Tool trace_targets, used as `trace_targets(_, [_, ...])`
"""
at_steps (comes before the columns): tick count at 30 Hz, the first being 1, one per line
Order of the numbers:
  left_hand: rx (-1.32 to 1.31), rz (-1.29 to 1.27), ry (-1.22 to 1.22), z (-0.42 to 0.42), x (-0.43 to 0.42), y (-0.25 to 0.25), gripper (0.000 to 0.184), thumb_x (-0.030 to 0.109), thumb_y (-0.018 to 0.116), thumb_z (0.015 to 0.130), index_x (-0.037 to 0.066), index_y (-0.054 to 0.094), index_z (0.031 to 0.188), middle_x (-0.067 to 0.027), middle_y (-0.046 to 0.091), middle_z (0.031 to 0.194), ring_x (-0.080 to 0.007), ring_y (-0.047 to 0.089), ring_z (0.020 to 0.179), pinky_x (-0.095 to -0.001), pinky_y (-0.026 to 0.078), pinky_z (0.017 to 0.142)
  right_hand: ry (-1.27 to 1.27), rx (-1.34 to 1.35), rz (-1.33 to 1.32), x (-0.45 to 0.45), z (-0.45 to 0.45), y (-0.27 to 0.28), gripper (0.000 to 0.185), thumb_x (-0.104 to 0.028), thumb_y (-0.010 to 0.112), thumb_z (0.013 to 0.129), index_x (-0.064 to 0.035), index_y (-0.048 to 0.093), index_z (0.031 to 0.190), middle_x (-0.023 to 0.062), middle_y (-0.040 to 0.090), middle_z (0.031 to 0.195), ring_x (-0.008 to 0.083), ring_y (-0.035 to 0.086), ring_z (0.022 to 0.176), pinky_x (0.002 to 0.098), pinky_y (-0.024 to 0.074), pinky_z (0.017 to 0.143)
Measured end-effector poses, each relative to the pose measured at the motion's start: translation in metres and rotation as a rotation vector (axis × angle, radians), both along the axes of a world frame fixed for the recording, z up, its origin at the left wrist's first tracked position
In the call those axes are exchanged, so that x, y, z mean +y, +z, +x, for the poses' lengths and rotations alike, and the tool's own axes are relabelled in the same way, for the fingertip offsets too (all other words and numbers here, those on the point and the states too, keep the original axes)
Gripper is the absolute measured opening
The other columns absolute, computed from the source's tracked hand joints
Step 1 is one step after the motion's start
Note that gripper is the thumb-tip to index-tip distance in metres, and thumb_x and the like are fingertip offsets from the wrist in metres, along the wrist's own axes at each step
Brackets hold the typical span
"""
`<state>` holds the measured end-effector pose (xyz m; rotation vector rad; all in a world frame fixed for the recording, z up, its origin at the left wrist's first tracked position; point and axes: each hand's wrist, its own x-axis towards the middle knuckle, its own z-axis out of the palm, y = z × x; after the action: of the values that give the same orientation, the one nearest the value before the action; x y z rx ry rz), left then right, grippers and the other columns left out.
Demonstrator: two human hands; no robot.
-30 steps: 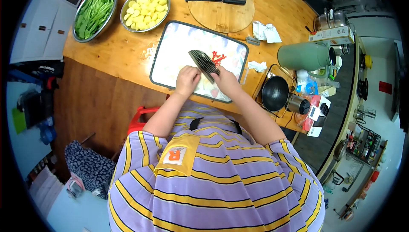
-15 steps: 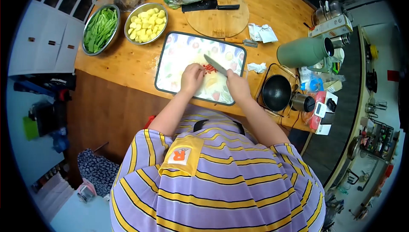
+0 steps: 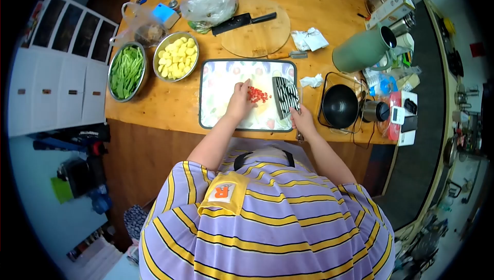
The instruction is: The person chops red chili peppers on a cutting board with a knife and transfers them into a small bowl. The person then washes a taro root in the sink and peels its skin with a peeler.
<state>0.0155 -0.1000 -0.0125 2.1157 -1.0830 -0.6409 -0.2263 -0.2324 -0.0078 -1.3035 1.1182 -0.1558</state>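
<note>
A white patterned cutting board (image 3: 218, 100) with a dark rim lies at the table's near edge. Chopped red pieces (image 3: 259, 94) form a small pile at its middle. My left hand (image 3: 240, 101) is at the left side of the pile, fingers pointing away from me; whether it pinches anything is too small to tell. My right hand (image 3: 303, 119) grips a knife at the board's right side. The knife (image 3: 286, 97) has a broad blade with black and white stripes, turned flat side up, right of the red pieces.
Behind the board are a bowl of greens (image 3: 126, 71), a bowl of yellow chunks (image 3: 176, 57), a plastic bag (image 3: 211, 5) and a round board (image 3: 257, 38) with a black cleaver (image 3: 239, 23). At right stand a black pan (image 3: 340, 106) and a green jug (image 3: 360, 51).
The knife has moved right, away from the red pieces, and its blade now lies flatter. My left hand has shifted beside the pile. The camera view has turned.
</note>
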Motion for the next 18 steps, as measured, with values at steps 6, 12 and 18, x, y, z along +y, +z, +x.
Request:
trace_targets(6, [0.162,-0.073,-0.093,0.023,-0.005,-0.005,0.070,-0.008,0.085,0.068,0.000,0.060,0.133,-0.0128,0.057,0.114,-0.0192,0.064,0.081,-0.0303,0.057,0.081,-0.076,0.030,0.061,0.052,0.040,-0.024,0.023,-0.022,0.062,0.102,-0.0041,0.058,0.116,0.0047,0.059,0.070,0.0113,0.052,0.046,0.0291,0.0450,0.042])
trace_targets(12, [0.311,-0.125,-0.083,0.035,-0.002,-0.022,0.054,-0.011,0.082,0.072,-0.001,0.063,0.121,-0.0109,0.060,0.108,-0.0151,0.065,0.077,-0.0296,0.058,0.074,-0.120,-0.038,0.089,0.082,0.069,-0.021,0.020,-0.022,0.064,0.101,-0.0045,0.060,0.109,0.0033,0.059,0.071,0.0099,0.051,0.048,0.0272,0.0427,0.043])
trace_targets(18, [0.340,-0.154,-0.182,0.033,-0.005,-0.013,0.051,-0.011,0.083,0.070,-0.002,0.065,0.116,-0.0130,0.062,0.107,-0.0177,0.067,0.077,-0.0299,0.059,0.073,-0.165,-0.091,0.172,0.095,0.064,-0.001,0.016,-0.021,0.063,0.102,-0.0066,0.058,0.104,-0.0001,0.055,0.070,0.0092,0.050,0.053,0.0272,0.0415,0.047])
